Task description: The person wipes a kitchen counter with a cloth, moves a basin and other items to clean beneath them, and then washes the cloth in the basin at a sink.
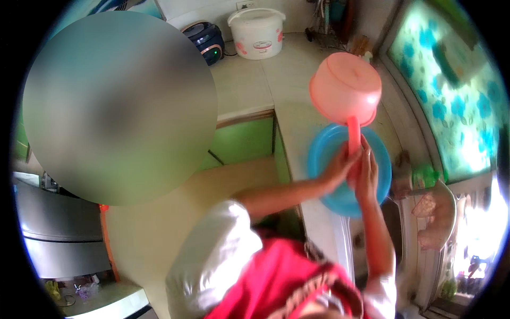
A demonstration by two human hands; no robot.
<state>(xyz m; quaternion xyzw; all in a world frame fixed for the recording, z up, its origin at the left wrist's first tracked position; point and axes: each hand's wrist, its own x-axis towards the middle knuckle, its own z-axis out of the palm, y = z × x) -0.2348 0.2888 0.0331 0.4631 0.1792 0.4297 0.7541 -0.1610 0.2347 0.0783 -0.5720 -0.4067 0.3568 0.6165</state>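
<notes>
A pink plastic dipper (350,89) is held over a blue plastic basin (318,159), its bowl beyond the basin's far rim with the underside towards me. Its long handle points back at me and runs between my two hands. My left hand (340,167) has its fingers closed on the handle from the left. From the right, my right hand (367,171) lies along the same handle, fingers extended and pressed to it. Both hands are above the basin, whose inside is partly covered by them. The lower end of the handle is hidden between the palms.
The basin stands on a pale countertop (291,83) beside a sink (392,223). A white rice cooker (257,36) and a dark blue cooker (207,40) stand at the back. Right of the basin are a green bottle (424,177) and a window with floral film (450,95). Green cabinets (247,139) lie left.
</notes>
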